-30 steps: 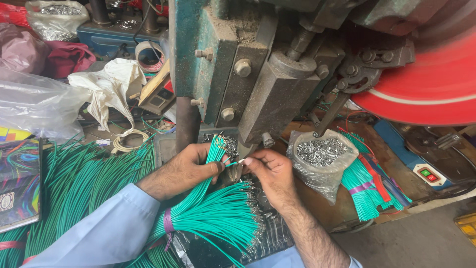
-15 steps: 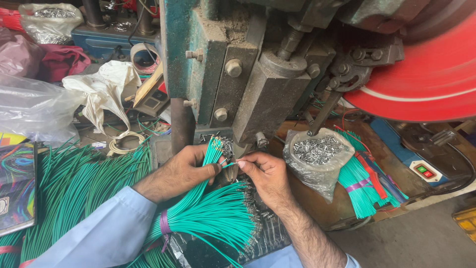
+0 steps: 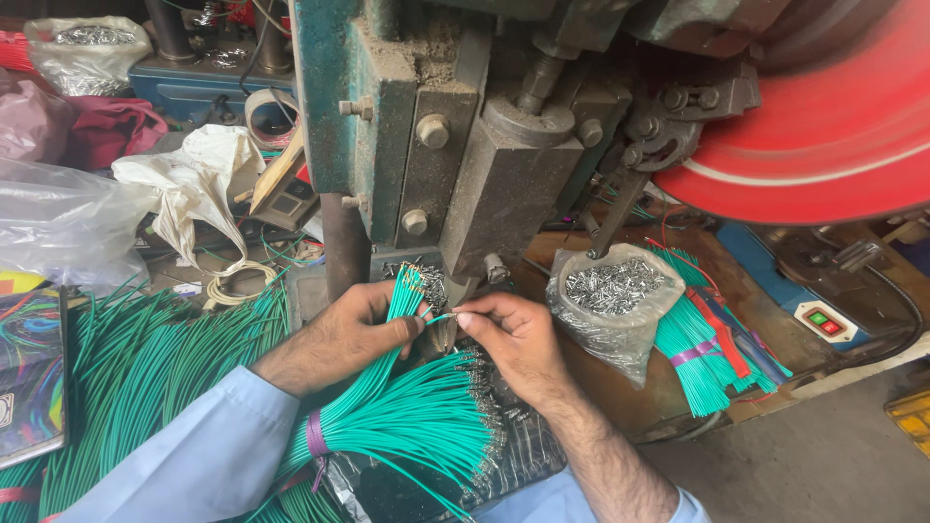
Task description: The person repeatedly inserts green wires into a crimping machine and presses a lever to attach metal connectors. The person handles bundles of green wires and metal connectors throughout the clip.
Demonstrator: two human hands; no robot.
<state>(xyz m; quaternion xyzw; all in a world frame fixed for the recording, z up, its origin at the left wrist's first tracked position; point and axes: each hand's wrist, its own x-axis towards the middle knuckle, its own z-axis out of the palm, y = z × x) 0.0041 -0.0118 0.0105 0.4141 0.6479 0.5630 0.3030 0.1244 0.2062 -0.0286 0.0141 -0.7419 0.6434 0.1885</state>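
Wires: your left hand [image 3: 354, 334] grips the green wire bundle [image 3: 402, 310] fanned upright near the press [image 3: 484, 174], so your right hand [image 3: 513, 339] can pinch one green wire [image 3: 438, 318] toward it, terminal bag [image 3: 610, 295] close right.

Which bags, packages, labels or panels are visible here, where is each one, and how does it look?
Clear plastic bag: right of the hands, open, full of small metal pieces.
Clear bag: top left, holding metal parts.
White bag: left of the machine, crumpled.
Clear empty-looking bag: far left, crumpled.
Colourful printed package: left edge, flat.
Switch panel: right, white with green and red buttons.
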